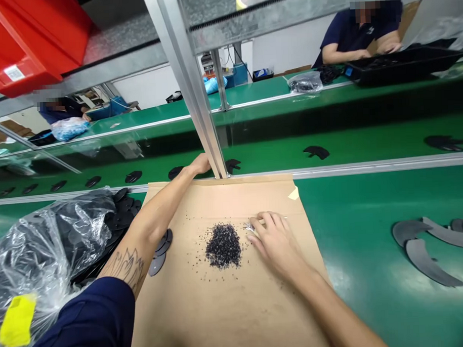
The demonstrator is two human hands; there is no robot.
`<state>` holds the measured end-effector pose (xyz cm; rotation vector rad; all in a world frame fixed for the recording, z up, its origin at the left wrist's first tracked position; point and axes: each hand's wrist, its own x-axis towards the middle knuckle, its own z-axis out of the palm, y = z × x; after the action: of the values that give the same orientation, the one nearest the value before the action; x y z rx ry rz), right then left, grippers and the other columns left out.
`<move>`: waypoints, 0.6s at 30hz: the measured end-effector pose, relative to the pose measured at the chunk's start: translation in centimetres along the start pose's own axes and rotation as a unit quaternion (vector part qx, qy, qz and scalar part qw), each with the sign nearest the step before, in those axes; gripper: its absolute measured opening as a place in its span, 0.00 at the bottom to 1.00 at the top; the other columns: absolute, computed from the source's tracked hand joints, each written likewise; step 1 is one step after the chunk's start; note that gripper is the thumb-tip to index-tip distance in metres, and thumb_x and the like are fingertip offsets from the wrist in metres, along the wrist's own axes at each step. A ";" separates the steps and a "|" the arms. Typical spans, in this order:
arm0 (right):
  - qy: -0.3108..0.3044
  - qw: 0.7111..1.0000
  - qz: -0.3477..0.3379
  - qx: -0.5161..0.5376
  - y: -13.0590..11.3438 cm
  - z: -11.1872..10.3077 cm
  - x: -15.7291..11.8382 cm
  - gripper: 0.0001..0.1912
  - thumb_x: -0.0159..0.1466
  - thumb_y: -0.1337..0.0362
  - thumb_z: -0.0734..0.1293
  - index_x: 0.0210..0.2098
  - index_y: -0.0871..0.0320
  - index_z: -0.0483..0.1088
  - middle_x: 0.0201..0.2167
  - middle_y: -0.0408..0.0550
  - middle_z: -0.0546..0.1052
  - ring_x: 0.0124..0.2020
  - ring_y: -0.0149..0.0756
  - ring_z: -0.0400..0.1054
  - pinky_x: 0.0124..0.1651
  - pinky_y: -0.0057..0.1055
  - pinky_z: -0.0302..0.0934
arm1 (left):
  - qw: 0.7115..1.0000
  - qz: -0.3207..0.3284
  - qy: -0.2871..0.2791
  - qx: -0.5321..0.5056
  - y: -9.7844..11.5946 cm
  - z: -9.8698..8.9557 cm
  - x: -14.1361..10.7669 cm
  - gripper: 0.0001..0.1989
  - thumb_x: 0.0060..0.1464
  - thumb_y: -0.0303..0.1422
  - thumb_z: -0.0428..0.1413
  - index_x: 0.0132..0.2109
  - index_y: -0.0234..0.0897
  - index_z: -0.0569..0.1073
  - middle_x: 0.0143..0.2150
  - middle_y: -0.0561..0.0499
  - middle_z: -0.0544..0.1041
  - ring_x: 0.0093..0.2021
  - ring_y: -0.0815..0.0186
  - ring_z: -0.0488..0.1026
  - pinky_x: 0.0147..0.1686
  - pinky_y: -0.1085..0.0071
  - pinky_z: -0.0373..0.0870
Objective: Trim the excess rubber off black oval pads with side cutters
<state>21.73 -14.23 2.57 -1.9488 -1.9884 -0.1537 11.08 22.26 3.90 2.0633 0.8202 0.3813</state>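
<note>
My left hand (201,163) reaches over the belt at the far edge of the cardboard. Its fingers are hidden behind the metal post (192,78), so what they hold cannot be made out. Black curved parts lie on the belt on either side, one (175,173) left of the hand and another (233,166) just right of the post. My right hand (272,235) is low over the cardboard (191,311), its fingers curled over a small silver metal tool (250,227), mostly covered by them. Left of it is a heap of tiny black pieces (223,246), with some scattered around.
A clear plastic bag (47,240) of black parts stands at the left, with loose black discs (160,254) beside it. Grey curved parts (428,257) lie on the green table at right. Overhead is a red bin (33,38). Two people work across the belt (268,147).
</note>
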 end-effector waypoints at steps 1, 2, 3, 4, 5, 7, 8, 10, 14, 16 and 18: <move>0.002 1.000 0.000 0.002 -0.1 0.0 0.1 0.10 0.68 0.65 0.71 0.48 0.61 0.73 0.47 0.56 0.72 0.49 0.52 0.64 0.51 0.43 0.60 | 1.000 -0.005 0.005 0.001 -0.3 -0.6 -0.7 0.15 0.64 0.38 0.60 0.51 0.31 0.75 0.52 0.46 0.75 0.53 0.56 0.75 0.53 0.57 0.76; 0.004 1.000 -0.001 0.005 -0.1 0.0 0.1 0.10 0.69 0.65 0.71 0.49 0.61 0.73 0.47 0.57 0.72 0.49 0.52 0.64 0.51 0.44 0.60 | 1.000 -0.008 0.010 -0.005 -0.4 -1.0 -1.2 0.14 0.62 0.37 0.62 0.48 0.30 0.76 0.51 0.46 0.77 0.53 0.55 0.74 0.55 0.57 0.75; 0.006 1.000 -0.003 0.009 -0.2 -0.1 0.2 0.10 0.69 0.65 0.70 0.49 0.60 0.73 0.47 0.56 0.72 0.49 0.52 0.64 0.52 0.44 0.60 | 1.000 -0.007 0.012 -0.013 -0.4 -1.2 -1.6 0.13 0.60 0.36 0.63 0.46 0.29 0.77 0.49 0.45 0.78 0.54 0.54 0.74 0.56 0.57 0.74; 0.007 1.000 -0.004 0.013 -0.3 -0.1 0.2 0.10 0.69 0.65 0.70 0.49 0.60 0.73 0.47 0.56 0.72 0.49 0.51 0.64 0.52 0.45 0.60 | 1.000 -0.005 0.013 -0.024 -0.3 -1.2 -1.7 0.13 0.57 0.34 0.65 0.43 0.28 0.78 0.48 0.45 0.79 0.54 0.52 0.74 0.57 0.57 0.73; 0.006 1.000 -0.006 0.017 -0.4 -0.2 0.3 0.10 0.69 0.64 0.70 0.49 0.60 0.73 0.47 0.56 0.72 0.49 0.51 0.64 0.53 0.45 0.60 | 0.999 -0.001 0.011 -0.036 -0.1 -1.0 -1.7 0.12 0.54 0.33 0.66 0.42 0.27 0.79 0.47 0.44 0.80 0.54 0.51 0.74 0.59 0.58 0.72; 0.001 1.000 -0.009 0.025 -0.4 -0.4 0.3 0.10 0.69 0.63 0.70 0.49 0.60 0.73 0.47 0.56 0.72 0.50 0.51 0.64 0.55 0.46 0.60 | 0.998 0.007 0.004 -0.063 0.6 -0.1 -1.1 0.14 0.51 0.33 0.67 0.42 0.27 0.80 0.46 0.43 0.82 0.53 0.52 0.75 0.59 0.57 0.71; -0.002 1.000 -0.009 0.029 -0.4 -0.4 0.3 0.11 0.69 0.63 0.70 0.49 0.60 0.73 0.48 0.57 0.72 0.51 0.52 0.64 0.55 0.47 0.60 | 0.997 0.010 -0.003 -0.075 1.0 0.5 -0.7 0.15 0.51 0.34 0.67 0.43 0.27 0.80 0.47 0.42 0.82 0.53 0.52 0.76 0.59 0.57 0.72; -0.004 0.999 -0.010 0.037 -0.3 -0.3 0.3 0.12 0.70 0.64 0.70 0.51 0.61 0.72 0.49 0.58 0.73 0.53 0.52 0.65 0.58 0.48 0.61 | 0.995 0.014 -0.025 -0.094 1.7 1.6 0.2 0.19 0.49 0.36 0.68 0.46 0.28 0.79 0.50 0.40 0.81 0.53 0.54 0.76 0.59 0.56 0.72; -0.003 0.999 -0.017 0.042 0.0 0.3 0.2 0.18 0.72 0.63 0.67 0.58 0.65 0.70 0.56 0.61 0.72 0.61 0.55 0.63 0.65 0.52 0.59 | 0.991 0.005 -0.083 -0.101 2.1 2.7 1.2 0.27 0.41 0.37 0.73 0.48 0.30 0.79 0.51 0.38 0.80 0.53 0.53 0.77 0.59 0.51 0.73; -0.014 0.997 -0.046 0.065 0.0 0.5 0.1 0.19 0.72 0.62 0.66 0.60 0.65 0.69 0.58 0.61 0.72 0.63 0.54 0.63 0.68 0.52 0.57 | 0.990 -0.006 -0.108 -0.089 1.9 2.7 1.4 0.27 0.38 0.37 0.75 0.46 0.31 0.80 0.50 0.39 0.81 0.52 0.52 0.77 0.59 0.50 0.73; -0.023 0.992 -0.075 0.098 0.0 0.7 0.0 0.20 0.73 0.62 0.64 0.62 0.63 0.68 0.58 0.59 0.73 0.62 0.51 0.64 0.69 0.51 0.57 | 0.990 -0.014 -0.123 -0.072 1.7 2.6 1.6 0.23 0.43 0.38 0.74 0.45 0.31 0.80 0.48 0.41 0.81 0.50 0.54 0.78 0.58 0.51 0.74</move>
<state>21.61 -14.01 1.92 -1.6963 -2.0935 0.0484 14.39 21.06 3.70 1.9162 0.6538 0.1605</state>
